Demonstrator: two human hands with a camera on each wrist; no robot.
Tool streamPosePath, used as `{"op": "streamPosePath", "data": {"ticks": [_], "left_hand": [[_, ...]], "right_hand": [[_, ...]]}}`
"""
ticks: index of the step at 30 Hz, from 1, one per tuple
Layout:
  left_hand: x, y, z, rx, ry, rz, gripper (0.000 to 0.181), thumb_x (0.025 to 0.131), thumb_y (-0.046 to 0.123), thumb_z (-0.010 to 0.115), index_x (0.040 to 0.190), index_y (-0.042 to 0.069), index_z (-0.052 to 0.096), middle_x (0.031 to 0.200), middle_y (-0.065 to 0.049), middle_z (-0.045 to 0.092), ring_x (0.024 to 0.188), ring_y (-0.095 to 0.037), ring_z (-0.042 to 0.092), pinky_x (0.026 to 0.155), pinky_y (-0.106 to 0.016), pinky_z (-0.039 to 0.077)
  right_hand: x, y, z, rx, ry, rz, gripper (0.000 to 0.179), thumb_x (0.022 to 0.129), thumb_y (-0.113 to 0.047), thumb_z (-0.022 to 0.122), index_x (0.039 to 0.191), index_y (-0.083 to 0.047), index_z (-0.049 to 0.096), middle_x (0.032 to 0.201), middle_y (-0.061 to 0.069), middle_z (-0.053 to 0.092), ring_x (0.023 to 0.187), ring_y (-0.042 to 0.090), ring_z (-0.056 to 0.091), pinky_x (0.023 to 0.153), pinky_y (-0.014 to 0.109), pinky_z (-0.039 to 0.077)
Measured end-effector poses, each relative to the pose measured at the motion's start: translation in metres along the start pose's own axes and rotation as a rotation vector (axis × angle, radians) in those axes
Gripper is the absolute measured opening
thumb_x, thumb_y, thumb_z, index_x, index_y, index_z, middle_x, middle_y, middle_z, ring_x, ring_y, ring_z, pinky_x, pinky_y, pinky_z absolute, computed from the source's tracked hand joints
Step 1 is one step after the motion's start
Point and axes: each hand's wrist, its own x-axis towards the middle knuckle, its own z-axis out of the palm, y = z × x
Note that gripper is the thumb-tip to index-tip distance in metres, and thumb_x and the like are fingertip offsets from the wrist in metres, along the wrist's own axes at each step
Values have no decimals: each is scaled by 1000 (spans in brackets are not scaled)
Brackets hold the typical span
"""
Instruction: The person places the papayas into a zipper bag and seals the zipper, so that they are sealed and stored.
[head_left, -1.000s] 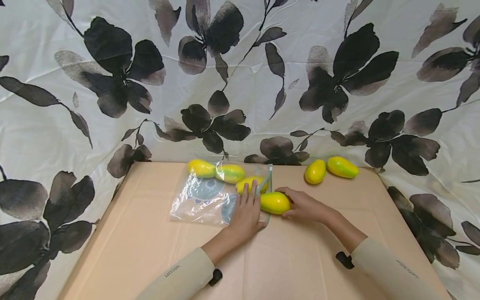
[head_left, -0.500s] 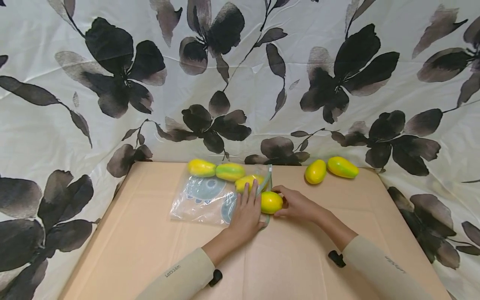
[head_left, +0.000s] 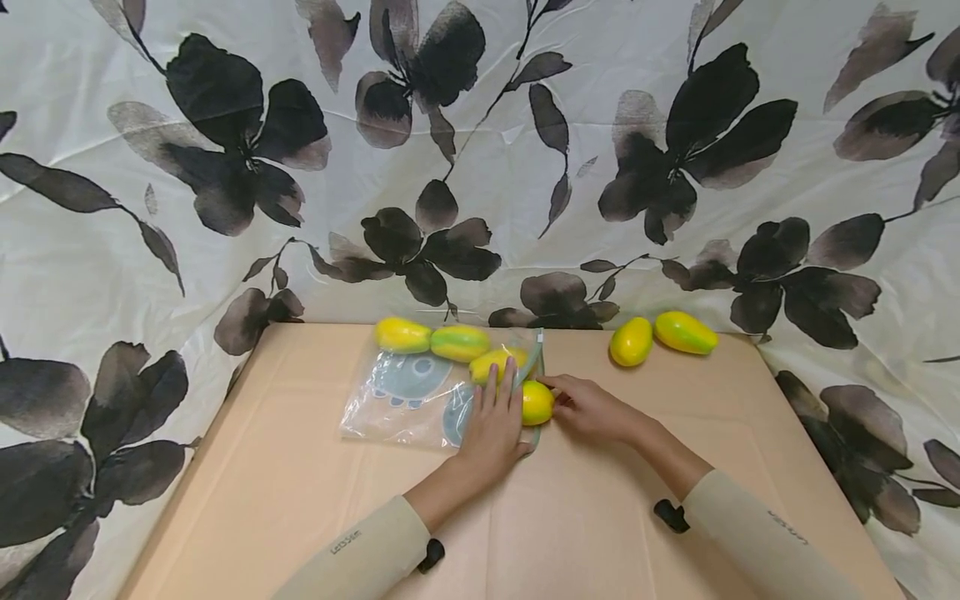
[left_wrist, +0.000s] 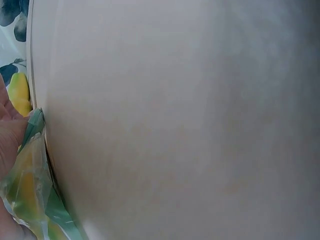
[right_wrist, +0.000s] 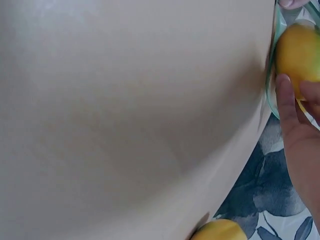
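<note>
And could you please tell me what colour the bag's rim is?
Green: the bag's rim shows best in the left wrist view.

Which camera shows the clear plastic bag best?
The head view: nearly the whole bag shows, though the left hand covers part. The left wrist view shows a cropped, green-edged section; the right wrist, only its mouth edge by one yellow fruit.

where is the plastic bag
In the head view, the plastic bag lies just left of centre on the beige board, partly under the left hand.
</note>
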Motion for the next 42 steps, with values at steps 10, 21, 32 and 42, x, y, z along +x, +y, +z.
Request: {"op": "streamPosePath", "data": {"ticks": [10, 21, 32, 42], "left_hand": [[-1, 1, 0, 43, -4, 3, 106, 80, 56, 83, 159, 3, 35, 174, -16, -5, 160, -42, 8, 124, -59, 27], [-2, -1, -1, 116, 40, 37, 104, 78, 58, 84, 155, 3, 41, 174, -19, 4, 159, -44, 12, 127, -57, 21], [-2, -2, -1, 169, 57, 64, 105, 75, 63, 83, 153, 5, 44, 173, -21, 7, 158, -45, 16, 127, -56, 22], [-1, -3, -1, 138, 54, 52, 108, 75, 64, 84, 154, 4, 43, 173, -19, 7, 159, -43, 15, 127, -58, 21]], "right_hand": [[4, 4, 7, 6, 137, 96, 65, 92, -17, 78, 147, 0, 47, 129, 16, 63, 109, 26, 66, 97, 43, 58], [16, -2, 17, -79, 217, 203, 102, 84, -37, 86, 157, 4, 29, 146, 27, 48, 135, 40, 51, 115, 54, 42], [30, -5, 25, -111, 273, 222, 111, 78, -40, 90, 158, 6, 27, 143, 28, 49, 130, 40, 52, 113, 54, 44], [32, -8, 24, -30, 277, 263, 115, 80, -49, 86, 161, 0, 23, 153, 25, 43, 137, 39, 48, 117, 54, 41]]}}
